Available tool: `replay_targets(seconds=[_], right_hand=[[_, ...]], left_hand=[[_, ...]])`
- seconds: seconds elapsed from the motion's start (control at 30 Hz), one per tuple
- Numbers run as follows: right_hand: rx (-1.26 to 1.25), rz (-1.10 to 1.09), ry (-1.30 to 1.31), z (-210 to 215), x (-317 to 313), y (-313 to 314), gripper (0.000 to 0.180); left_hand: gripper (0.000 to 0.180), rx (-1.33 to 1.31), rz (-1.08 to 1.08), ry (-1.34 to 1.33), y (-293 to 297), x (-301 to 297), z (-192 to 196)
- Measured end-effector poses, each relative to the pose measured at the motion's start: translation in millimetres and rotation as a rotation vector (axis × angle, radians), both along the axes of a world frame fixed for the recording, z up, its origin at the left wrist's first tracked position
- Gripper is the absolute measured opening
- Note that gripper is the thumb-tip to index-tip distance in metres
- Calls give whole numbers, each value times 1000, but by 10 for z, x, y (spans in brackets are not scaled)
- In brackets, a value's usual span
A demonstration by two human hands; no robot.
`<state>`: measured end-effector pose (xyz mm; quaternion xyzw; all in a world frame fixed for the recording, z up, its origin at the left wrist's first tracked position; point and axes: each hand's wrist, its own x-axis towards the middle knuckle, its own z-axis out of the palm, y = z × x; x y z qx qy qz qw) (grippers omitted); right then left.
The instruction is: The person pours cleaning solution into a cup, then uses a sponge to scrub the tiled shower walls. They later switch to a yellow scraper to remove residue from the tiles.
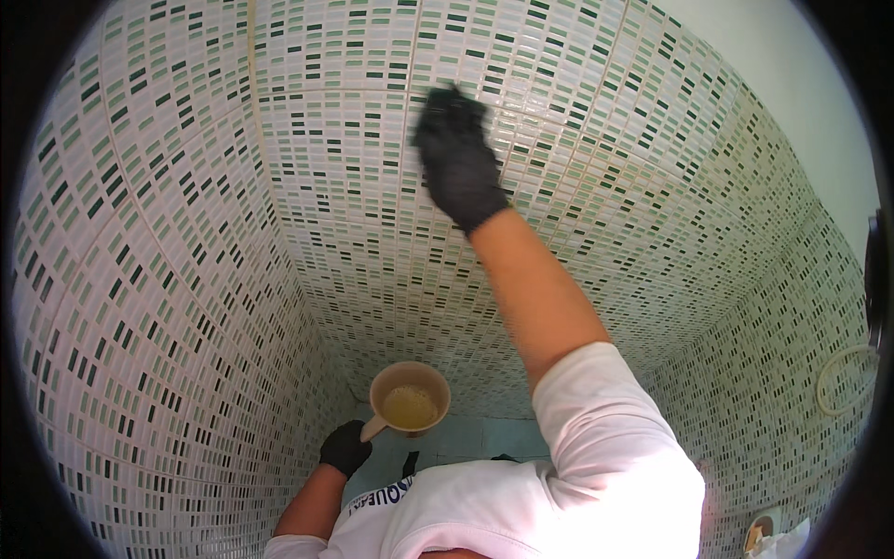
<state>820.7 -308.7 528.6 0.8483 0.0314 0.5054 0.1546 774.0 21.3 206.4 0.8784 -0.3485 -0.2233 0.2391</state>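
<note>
My left hand (346, 448), in a black glove, is closed around the handle of a beige water dipper (380, 384). Cloudy yellowish liquid (410, 407) with some foam lies in the dipper. Up against the tiled wall (354, 168), my right hand (458, 158) also wears a black glove and is smeared by motion. Its fingers are bent, and a dark green patch shows at their tips; what it is cannot be made out.
Walls of small white, green and black tiles close in on the left and right. Below lies a bluish floor (466, 433). On the right wall hangs a pale hoop-shaped thing (823, 384). A small holder (762, 531) with something whitish beside it sits at the lower right.
</note>
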Motion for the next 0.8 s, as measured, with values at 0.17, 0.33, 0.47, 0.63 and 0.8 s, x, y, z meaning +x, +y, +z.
replay_targets(seconds=[0.17,0.33,0.47,0.63,0.8], right_hand=[[-34,156,63,297,-44,-21,28],[-51,-202,-353,377,-1124,-761,27],[-114,-23,-168,373,-758,-724,33],[-184,54,36,584,50,207,37],[-261,21,31,637,-472,-208,29]], left_hand=[[25,-102,0,-22,-6,3,68],[36,-96,21,22,62,49,-48],[33,-42,24,52,43,46,-19],[33,25,37,66,71,32,-34],[35,-39,49,54,63,-78,108]])
